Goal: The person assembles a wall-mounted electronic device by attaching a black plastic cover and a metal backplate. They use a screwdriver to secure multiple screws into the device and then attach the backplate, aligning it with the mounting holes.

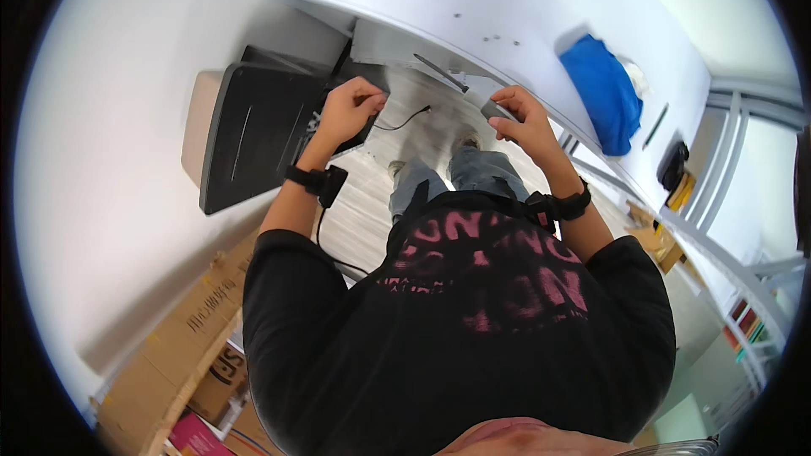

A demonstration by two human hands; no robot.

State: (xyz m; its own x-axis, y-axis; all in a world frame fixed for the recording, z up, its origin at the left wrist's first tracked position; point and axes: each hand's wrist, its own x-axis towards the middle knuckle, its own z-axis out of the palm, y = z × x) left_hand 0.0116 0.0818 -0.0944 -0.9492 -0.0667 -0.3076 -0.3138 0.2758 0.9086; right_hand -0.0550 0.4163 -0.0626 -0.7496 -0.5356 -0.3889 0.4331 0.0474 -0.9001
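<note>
My left hand (pixel 351 110) is raised beside a large black panel (pixel 258 131), its fingers pinched together. Something dark shows by those fingertips, but I cannot make out whether they hold it. My right hand (pixel 522 121) is closed around a small grey flat block (pixel 492 110), thumb below and fingers above, close to the white table's edge. Between the hands and a little beyond them, a thin dark bar (pixel 441 73) lies slanted near that edge. Each wrist wears a black strap with a small device.
The white table (pixel 507 0) curves across the top, bearing several small bits, a blue cloth (pixel 604 93) and a black pen-like stick (pixel 655 125). A thin black cable (pixel 405 122) runs over the floor. Cardboard boxes (pixel 190 329) stand at lower left; metal rails (pixel 726 160) rise at right.
</note>
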